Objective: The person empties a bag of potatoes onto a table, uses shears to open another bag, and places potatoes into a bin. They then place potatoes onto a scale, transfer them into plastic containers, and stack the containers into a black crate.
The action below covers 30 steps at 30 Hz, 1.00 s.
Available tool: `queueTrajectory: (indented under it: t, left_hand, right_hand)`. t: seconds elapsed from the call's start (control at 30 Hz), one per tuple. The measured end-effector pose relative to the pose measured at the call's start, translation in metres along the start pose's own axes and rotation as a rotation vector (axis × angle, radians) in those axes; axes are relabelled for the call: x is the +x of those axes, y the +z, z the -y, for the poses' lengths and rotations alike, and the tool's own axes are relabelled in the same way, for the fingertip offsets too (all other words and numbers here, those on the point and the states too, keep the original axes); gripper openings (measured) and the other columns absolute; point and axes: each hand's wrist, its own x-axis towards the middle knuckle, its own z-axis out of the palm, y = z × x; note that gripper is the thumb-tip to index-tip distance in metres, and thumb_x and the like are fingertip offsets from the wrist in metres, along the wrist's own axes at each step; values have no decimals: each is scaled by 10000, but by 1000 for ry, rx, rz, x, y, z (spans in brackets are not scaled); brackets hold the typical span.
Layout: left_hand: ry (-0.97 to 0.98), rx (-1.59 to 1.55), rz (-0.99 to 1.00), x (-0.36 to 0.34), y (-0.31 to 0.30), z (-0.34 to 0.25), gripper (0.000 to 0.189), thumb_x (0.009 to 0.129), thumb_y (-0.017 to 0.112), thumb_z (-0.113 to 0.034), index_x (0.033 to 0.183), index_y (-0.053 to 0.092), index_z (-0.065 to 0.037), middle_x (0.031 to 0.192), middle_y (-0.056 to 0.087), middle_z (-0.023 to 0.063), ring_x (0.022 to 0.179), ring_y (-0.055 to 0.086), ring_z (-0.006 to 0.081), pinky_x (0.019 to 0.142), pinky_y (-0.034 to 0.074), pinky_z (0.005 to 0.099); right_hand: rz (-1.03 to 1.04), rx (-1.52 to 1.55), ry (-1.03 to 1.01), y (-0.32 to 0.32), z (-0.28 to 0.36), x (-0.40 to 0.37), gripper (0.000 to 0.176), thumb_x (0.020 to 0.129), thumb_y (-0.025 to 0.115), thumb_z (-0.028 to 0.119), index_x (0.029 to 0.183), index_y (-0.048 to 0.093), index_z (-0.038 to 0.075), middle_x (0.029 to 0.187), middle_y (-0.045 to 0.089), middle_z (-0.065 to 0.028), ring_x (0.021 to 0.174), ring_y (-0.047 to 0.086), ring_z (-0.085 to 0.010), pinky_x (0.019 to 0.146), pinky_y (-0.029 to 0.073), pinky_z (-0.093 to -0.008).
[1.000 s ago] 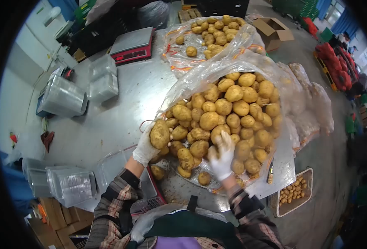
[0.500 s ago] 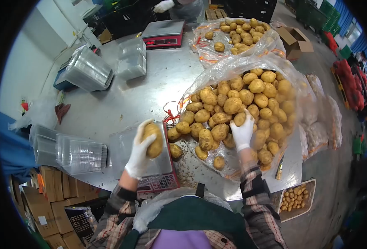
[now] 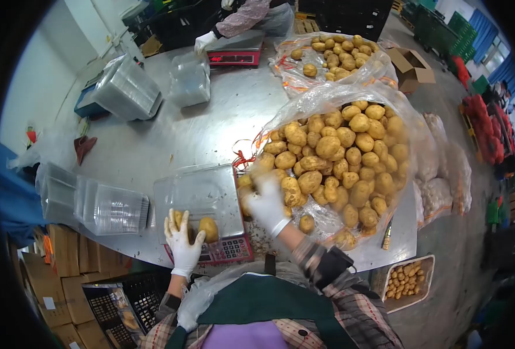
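My left hand (image 3: 183,244), in a white glove, reaches over the near part of the digital scale (image 3: 202,189). Its fingers lie around a potato (image 3: 179,218), partly covered by them. A second potato (image 3: 208,230) rests on the scale beside my thumb. My right hand (image 3: 267,206), also gloved, is smeared by motion at the left edge of the potato heap (image 3: 327,148). Whether it holds anything cannot be made out. The heap spills from an open clear plastic bag (image 3: 411,96) on the metal table.
Stacked clear plastic containers (image 3: 115,208) stand at left, with more stacks (image 3: 128,87) farther back. Across the table, a co-worker's gloved hand (image 3: 205,42) is by another scale (image 3: 234,57). A knife-like handle (image 3: 387,235) lies right of the bag. A crate (image 3: 407,282) holds small potatoes.
My left hand has lowered its potato toward the scale's near edge. My right hand has swept left across the heap, away from the potato it was touching. The co-worker's arm has reached in.
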Motion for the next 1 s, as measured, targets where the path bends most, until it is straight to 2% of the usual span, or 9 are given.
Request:
queueTrajectory:
  t: [0.07,0.23,0.37,0.47,0.53,0.63,0.7,0.83,1.0]
  left_hand:
    - [25,-1,-6,-1,10,9,617,792,694,-270,1347,477,-108,1481,278,215,1353,245,412,1092,216,510]
    - [-1,-97,-66,2,10,11,530,817,669,-229,1300,508,-84,1435,354,207,1341,286,389,1095,232,488]
    - [-83,-356,-223,4,4,27,409,870,591,-108,1257,517,2,1300,498,198,1260,424,330,1078,308,393]
    - [-289,-690,-341,2,0,45,361,898,550,-35,1252,514,32,1281,520,153,1209,477,231,1059,333,341]
    - [-349,-768,-373,2,-6,51,340,911,544,-35,1244,519,30,1241,554,130,1167,508,200,1027,366,328]
    - [-399,-842,-397,1,-4,61,323,917,539,-28,1234,527,31,1211,575,119,1137,528,186,1003,389,313]
    - [-413,-868,-400,-3,-5,62,313,921,536,-25,1229,532,32,1202,581,122,1129,534,185,996,395,306]
    - [-422,-946,-389,-8,-2,48,304,926,525,-19,1226,535,32,1194,585,128,1119,544,186,989,404,298]
    - [-408,-956,-339,-11,0,49,308,906,550,-35,1211,550,15,1162,603,128,1097,561,217,968,428,326]
  right_hand:
    - [-408,-471,-12,-33,-41,34,588,763,674,164,1292,491,-15,1340,455,-244,1272,391,-390,1111,258,-433]
    - [-469,-683,357,-87,-93,61,761,726,757,255,1378,415,63,1415,328,-250,1300,322,-389,1059,325,-471]
    - [-483,-376,264,-106,-129,71,697,695,757,94,1319,450,55,1282,419,-269,1162,465,-355,1007,388,-415]
    - [-483,546,346,-100,-84,59,502,802,645,75,1267,466,18,1084,563,-117,980,538,-185,844,461,-311]
    - [-108,930,351,-87,-60,36,447,901,507,190,1307,429,22,1084,573,-78,973,555,-174,826,473,-292]
    - [23,671,403,-41,23,11,549,811,421,25,1359,399,55,1174,549,-91,1016,581,-217,845,510,-306]
    - [83,514,33,-2,48,-4,690,710,513,-105,1367,405,74,1261,484,-102,1087,539,-201,918,487,-308]
    - [140,322,-381,63,81,-17,855,652,677,52,1433,331,84,1426,349,-193,1280,400,-385,1065,371,-416]
    - [468,-383,-344,118,75,-40,715,749,665,232,1386,398,45,1398,403,-194,1291,381,-375,1029,364,-465]
